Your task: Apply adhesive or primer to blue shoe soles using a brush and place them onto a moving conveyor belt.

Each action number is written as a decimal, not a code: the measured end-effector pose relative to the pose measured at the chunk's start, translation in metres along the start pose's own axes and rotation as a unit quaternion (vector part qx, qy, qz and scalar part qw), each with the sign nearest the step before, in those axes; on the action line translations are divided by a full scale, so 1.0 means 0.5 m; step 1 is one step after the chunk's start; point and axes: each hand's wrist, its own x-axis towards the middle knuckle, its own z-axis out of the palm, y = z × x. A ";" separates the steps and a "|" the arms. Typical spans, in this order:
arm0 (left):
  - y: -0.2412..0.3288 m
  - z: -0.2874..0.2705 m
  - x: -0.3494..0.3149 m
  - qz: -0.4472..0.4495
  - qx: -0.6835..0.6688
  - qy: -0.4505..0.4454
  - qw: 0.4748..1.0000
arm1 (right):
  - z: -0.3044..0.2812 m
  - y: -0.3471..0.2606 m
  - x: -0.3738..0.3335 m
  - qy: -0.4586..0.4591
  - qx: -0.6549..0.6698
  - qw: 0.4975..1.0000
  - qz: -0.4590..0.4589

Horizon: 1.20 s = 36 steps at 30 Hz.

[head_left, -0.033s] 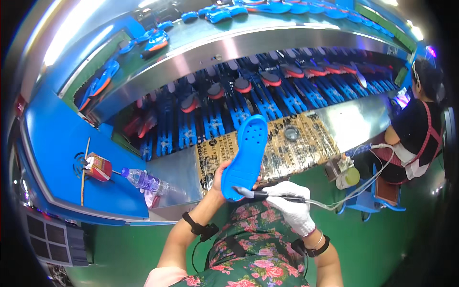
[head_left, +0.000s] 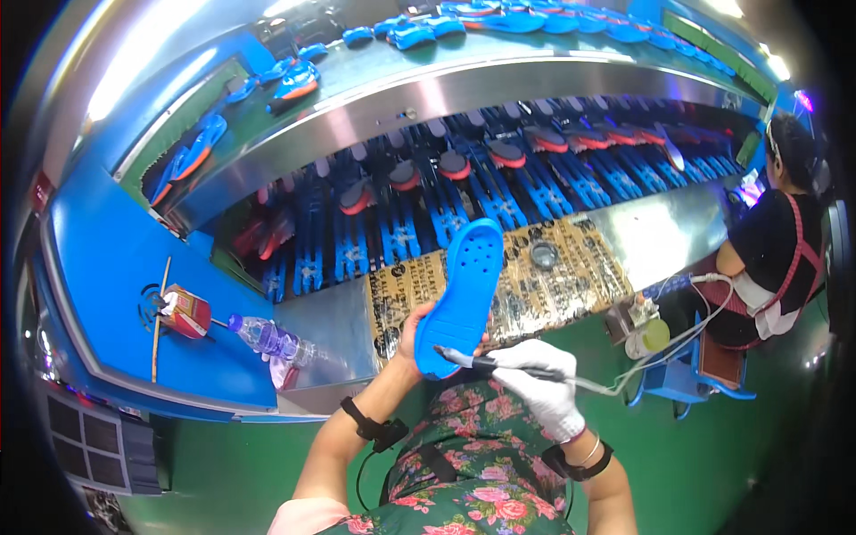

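Note:
A bright blue shoe sole [head_left: 464, 285] stands tilted in front of the bench, with small holes at its far end and grooves near its close end. My bare left hand [head_left: 410, 334] is closed around its lower left edge, and some fingertips show on the right side. In a white knit glove, my right hand [head_left: 546, 379] grips a brush [head_left: 477, 361] with a black handle and a pale, dark-ended tip. That tip lies over the sole's near part; whether it touches is hard to tell. A clear tube [head_left: 596, 386] trails right from the handle.
Tape-covered cardboard [head_left: 401, 308] lies on the metal bench, bearing a small round dish [head_left: 543, 256]. Left are a plastic bottle [head_left: 267, 337] and a red-and-white box [head_left: 185, 312]. Behind, a rack [head_left: 446, 209] carries dark, red-edged soles. Blue soles [head_left: 415, 34] line the upper belt. A co-worker [head_left: 785, 232] sits right.
The view has shifted very slightly. Both hands keep their grips, and the brush tip stays over the near part of the sole.

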 end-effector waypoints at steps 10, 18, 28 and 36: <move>0.100 0.117 0.021 0.038 0.113 -0.029 0.992 | -0.070 0.024 -0.019 -0.031 0.232 0.970 0.061; 0.302 0.400 0.110 0.161 0.228 -0.249 0.927 | -0.089 0.057 -0.005 0.141 0.236 0.955 0.112; 0.548 0.393 0.323 0.435 0.472 0.220 0.735 | -0.073 0.112 0.035 0.131 0.229 0.958 0.110; 0.602 0.369 0.226 0.588 0.431 0.209 0.652 | -0.075 0.124 0.038 0.112 0.216 0.964 0.110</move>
